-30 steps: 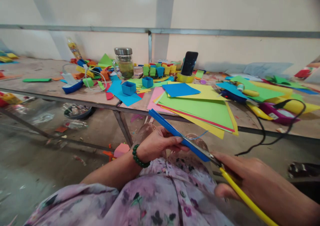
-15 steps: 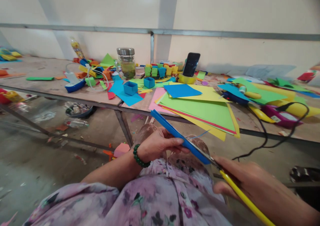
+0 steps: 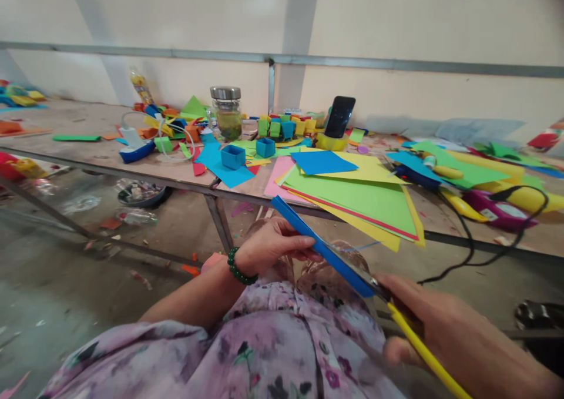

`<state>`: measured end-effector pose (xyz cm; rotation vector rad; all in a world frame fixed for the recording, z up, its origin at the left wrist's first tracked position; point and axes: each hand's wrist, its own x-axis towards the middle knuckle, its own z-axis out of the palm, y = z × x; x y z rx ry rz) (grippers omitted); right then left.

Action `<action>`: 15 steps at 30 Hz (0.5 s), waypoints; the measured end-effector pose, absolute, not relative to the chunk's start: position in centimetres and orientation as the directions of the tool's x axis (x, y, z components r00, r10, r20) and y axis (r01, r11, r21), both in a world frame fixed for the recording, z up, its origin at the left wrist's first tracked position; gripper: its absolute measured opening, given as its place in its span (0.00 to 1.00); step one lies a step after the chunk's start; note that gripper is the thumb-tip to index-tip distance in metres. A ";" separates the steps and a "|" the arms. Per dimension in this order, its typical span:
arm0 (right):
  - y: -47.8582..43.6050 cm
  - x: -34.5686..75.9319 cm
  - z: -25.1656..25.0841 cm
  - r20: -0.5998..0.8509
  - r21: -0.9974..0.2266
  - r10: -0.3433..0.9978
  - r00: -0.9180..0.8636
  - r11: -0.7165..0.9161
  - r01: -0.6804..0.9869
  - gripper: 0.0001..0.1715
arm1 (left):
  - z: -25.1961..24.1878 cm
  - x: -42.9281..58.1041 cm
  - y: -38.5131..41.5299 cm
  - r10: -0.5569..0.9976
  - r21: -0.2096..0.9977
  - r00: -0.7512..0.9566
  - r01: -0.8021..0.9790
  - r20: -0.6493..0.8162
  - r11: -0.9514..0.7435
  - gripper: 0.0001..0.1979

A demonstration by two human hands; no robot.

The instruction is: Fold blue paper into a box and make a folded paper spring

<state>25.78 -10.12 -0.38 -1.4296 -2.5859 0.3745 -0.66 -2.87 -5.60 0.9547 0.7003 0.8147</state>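
Observation:
My left hand (image 3: 282,240) pinches a long folded strip of blue foam sheet (image 3: 339,264) above my lap, thumb on top. My right hand (image 3: 445,322) grips yellow-handled scissors (image 3: 409,334), whose metal blades lie along the strip's upper edge. A thin blue sliver (image 3: 363,246) sticks out beside the blades. Just beyond, on the table, a blue sheet (image 3: 325,163) rests on a stack of green, yellow, red and pink sheets (image 3: 352,196). Two small blue open boxes (image 3: 232,157) stand left of the stack.
A phone (image 3: 340,117) leans on a yellow stand at the back. Nearby are a lidded glass jar (image 3: 227,114) and several small coloured boxes (image 3: 286,128). On the right lie a purple device (image 3: 497,208) and a black cable (image 3: 471,252) hanging over the table edge.
My left hand has shifted slightly back along the strip, toward its upper left end. The scissors' yellow handle has swung a little left, and the right thumb stands further from the fingers.

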 end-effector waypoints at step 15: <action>-10.0 24.8 -0.7 0.164 -0.169 0.767 -0.621 0.642 0.748 0.26 | -5.4 0.9 -3.7 0.821 0.859 0.543 -0.321 -0.177 0.398 0.16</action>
